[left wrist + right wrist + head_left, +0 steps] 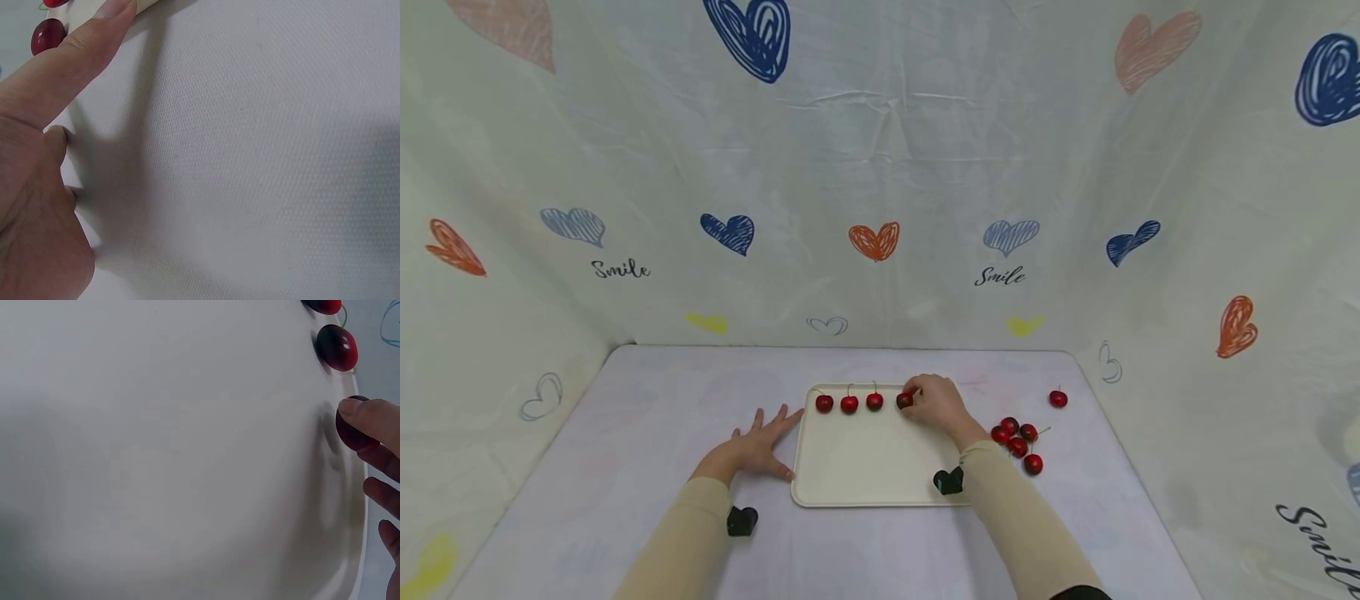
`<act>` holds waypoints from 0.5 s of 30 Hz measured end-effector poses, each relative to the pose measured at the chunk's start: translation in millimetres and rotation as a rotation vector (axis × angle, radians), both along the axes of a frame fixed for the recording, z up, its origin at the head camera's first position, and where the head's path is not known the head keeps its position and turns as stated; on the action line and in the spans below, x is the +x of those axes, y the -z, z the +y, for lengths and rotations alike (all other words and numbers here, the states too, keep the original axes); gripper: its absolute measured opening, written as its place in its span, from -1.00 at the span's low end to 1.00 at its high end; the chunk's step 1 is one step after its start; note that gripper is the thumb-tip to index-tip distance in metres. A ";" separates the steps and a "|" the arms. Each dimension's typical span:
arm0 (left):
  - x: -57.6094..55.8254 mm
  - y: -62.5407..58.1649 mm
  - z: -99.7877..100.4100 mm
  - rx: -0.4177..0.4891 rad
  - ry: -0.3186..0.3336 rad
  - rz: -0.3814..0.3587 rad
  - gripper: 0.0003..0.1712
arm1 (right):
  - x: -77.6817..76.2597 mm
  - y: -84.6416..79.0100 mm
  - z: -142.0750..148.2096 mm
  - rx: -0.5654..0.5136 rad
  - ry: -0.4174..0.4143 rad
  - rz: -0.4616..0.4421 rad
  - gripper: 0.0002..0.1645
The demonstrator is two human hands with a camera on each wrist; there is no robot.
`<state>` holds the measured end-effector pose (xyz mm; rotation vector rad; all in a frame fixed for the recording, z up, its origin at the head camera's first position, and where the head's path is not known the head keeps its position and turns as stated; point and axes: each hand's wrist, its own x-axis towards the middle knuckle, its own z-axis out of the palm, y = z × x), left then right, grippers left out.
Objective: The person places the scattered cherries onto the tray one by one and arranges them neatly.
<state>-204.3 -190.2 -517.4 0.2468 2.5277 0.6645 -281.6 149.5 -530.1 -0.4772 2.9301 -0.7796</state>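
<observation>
A cream rectangular tray (880, 467) lies on the table, with three red cherries in a row along its far edge; the rightmost of them is a stemmed cherry (875, 402). To the right of that row my right hand (936, 402) pinches a dark red cherry (355, 428) between thumb and fingers, close over the tray near its far rim. My left hand (760, 446) spreads its fingers at the tray's left side, the thumb (81, 56) and a fingertip touching the rim.
Right of the tray lies a cluster of several cherries (1017, 447), partly beside the right forearm. One lone cherry (1058, 398) sits farther back on the right. A white curtain (880, 183) printed with hearts hangs behind the table (625, 467).
</observation>
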 end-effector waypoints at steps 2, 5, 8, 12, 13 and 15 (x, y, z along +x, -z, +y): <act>-0.1 -0.8 0.0 0.001 0.001 0.002 0.31 | -1.9 1.8 -0.8 0.022 -0.012 0.026 -0.70; -0.1 -1.1 0.1 -0.003 0.002 0.002 0.31 | -3.5 4.3 -1.6 0.028 -0.009 0.037 -0.71; -0.2 -1.1 0.3 -0.007 0.002 0.007 0.31 | -4.0 6.1 -2.0 0.029 -0.003 0.042 -0.71; -0.5 -0.8 0.2 -0.014 0.003 0.007 0.31 | -3.2 5.8 -2.9 0.034 0.005 0.030 -0.69; -0.7 -1.1 0.3 -0.010 0.006 0.007 0.31 | -2.9 5.3 -3.2 0.034 0.007 0.024 -0.69; -0.6 -2.3 0.6 -0.003 0.005 0.001 0.31 | -2.3 4.1 -4.0 0.033 0.007 0.011 -0.67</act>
